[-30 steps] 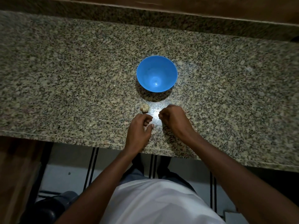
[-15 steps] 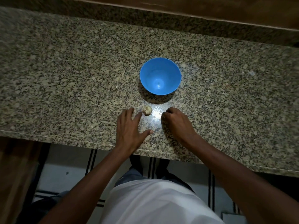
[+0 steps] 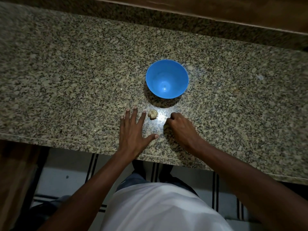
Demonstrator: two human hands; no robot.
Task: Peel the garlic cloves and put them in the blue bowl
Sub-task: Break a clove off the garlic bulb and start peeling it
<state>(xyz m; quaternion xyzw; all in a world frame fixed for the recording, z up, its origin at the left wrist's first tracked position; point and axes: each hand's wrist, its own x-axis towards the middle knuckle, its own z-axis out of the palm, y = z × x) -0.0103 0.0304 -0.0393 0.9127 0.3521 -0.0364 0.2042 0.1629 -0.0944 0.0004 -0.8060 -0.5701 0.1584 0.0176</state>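
A blue bowl (image 3: 154,80) stands on the granite counter, and nothing shows inside it. Just in front of the bowl lies a small pale garlic bulb (image 3: 152,113) with its cloves still clustered. My left hand (image 3: 133,132) rests flat on the counter with fingers spread, its index fingertip a little left of the garlic and not touching it. To the right of the garlic, my right hand (image 3: 180,129) sits on the counter with fingers curled under. Anything inside that fist is hidden.
The speckled granite counter (image 3: 66,80) stretches wide to both sides, with a raised back edge and dark wood (image 3: 216,9) behind it. Its front edge (image 3: 50,140) runs just under my wrists. Below are tiled floor and my white shirt.
My left hand has uncurled and moved left, lying flat beside the garlic. The right hand has stayed curled in place. The view has shifted slightly.
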